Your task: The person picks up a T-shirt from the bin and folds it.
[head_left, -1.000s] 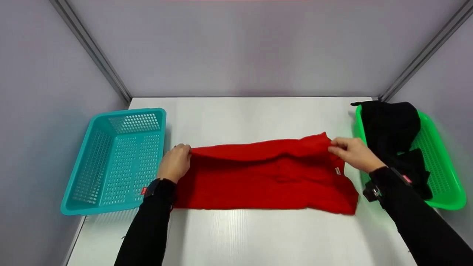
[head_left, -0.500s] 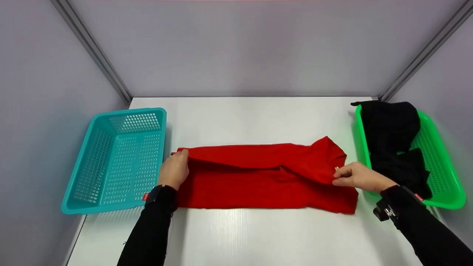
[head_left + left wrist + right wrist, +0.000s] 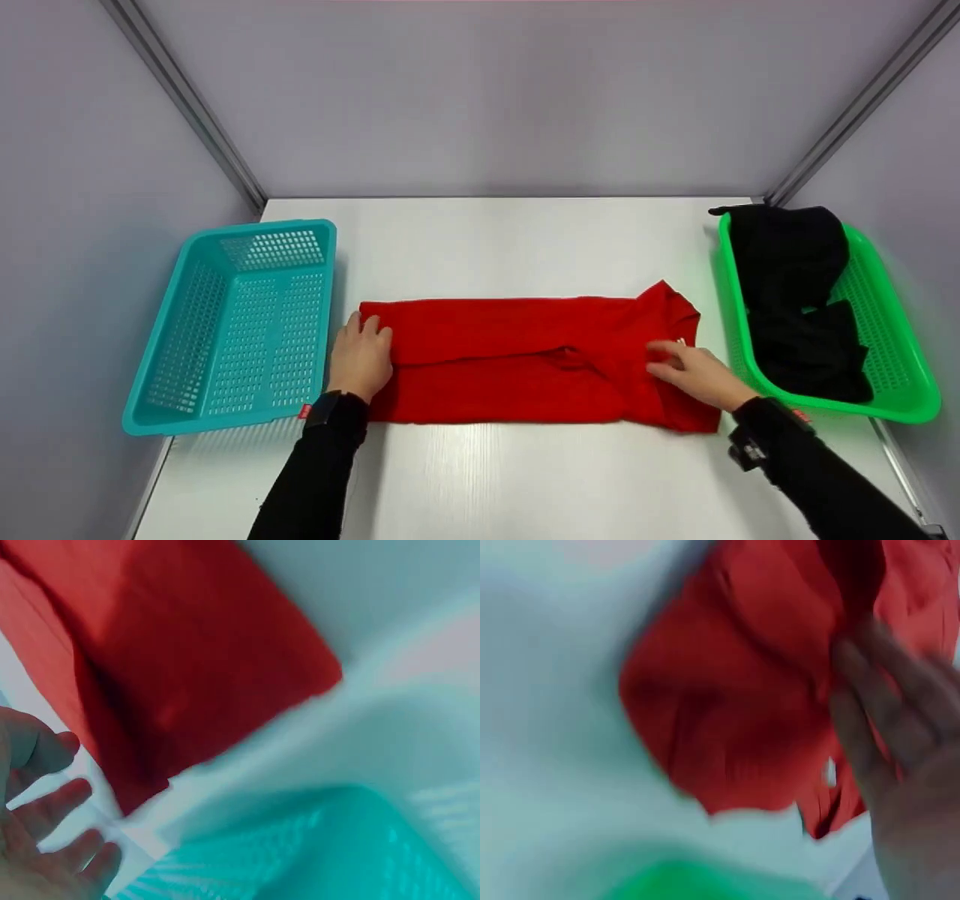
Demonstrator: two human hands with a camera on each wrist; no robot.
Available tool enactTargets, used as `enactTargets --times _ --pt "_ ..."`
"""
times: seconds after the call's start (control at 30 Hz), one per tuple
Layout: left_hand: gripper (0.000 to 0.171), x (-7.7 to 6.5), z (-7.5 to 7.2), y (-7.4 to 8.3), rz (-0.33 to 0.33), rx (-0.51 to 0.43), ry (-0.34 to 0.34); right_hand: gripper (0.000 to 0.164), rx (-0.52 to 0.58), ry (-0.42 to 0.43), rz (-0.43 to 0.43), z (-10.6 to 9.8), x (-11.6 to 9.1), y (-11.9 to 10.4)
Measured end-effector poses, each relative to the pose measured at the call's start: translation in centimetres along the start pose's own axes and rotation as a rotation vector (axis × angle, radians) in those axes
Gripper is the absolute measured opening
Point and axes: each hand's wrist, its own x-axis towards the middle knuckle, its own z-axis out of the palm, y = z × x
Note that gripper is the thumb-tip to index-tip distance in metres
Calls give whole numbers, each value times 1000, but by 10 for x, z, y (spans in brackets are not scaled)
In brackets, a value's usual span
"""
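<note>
The red shirt (image 3: 510, 330) lay lengthwise across the middle of the counter (image 3: 465, 487), folded into a long strip; an upper layer came down over the lower one, its free edge running along the strip and puckering right of centre. A white label (image 3: 681, 342) showed at the right end, where the cloth flared and one corner pointed toward the back wall (image 3: 510, 97). Left hand (image 3: 361, 364): over the shirt's left end, fingers spread and slightly bent, gripping nothing; the left wrist view showed the fingertips just beside the cloth edge, contact not determinable. Right hand (image 3: 697, 373): over the label end, fingers extended and relaxed, thumb apart, with no grip on the cloth; the right wrist view was blurred, so whether the fingertips touched the fabric could not be told. Both forearms wore black sleeves (image 3: 307, 480). A teal perforated basket (image 3: 255, 330) stood on the left, near the left hand. A green perforated basket (image 3: 889, 337) stood on the right, beyond the shirt's flared end, and held bunched black cloth (image 3: 795, 262), part of which hung over its rear left rim.
</note>
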Motion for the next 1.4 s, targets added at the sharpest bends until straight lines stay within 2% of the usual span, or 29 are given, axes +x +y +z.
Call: enactTargets --times 0.07,0.17,0.23,0.3,0.43,0.5,0.57,0.67,0.77,0.83,0.9,1.03,1.1,1.17,1.23,1.4 --pt "31 0 4 5 43 -28 -34 66 106 61 77 12 7 -4" --pt "37 -2 11 13 94 -102 -107 81 333 87 168 27 17 -12" --pt "41 -5 15 16 97 -141 -158 84 462 85 192 33 20 -15" --pt "45 -8 19 17 81 -155 -194 77 535 66 167 37 21 -17" --pt "48 -14 24 15 70 -160 -205 60 611 -54 34 40 18 -16" --pt "47 -15 24 14 79 -161 -182 55 664 -110 -34 40 16 -15" --pt "46 -16 24 13 83 -162 -166 52 716 -136 -62 40 14 -15" --pt "46 -16 25 13 79 -163 -158 44 747 -76 -64 40 13 -13" --pt "46 -17 24 12 70 -172 -159 38 734 0 -60 39 14 -12" --pt "46 -17 24 12 67 -177 -158 37 726 17 -59 40 14 -10" --pt "45 -18 24 11 66 -181 -157 39 742 -16 -56 40 13 -8" --pt "46 -18 24 10 65 -184 -162 44 816 -132 -26 42 12 -6" --pt "46 -18 25 10 66 -186 -159 44 831 -146 -13 44 12 -6" --pt "45 -18 25 10 70 -187 -152 39 785 -114 -6 45 13 -7" --pt "46 -18 24 9 75 -185 -147 30 608 -41 -29 47 14 -8" --pt "54 -20 24 7 72 -183 -184 10 -182 139 -84 57 15 -20"
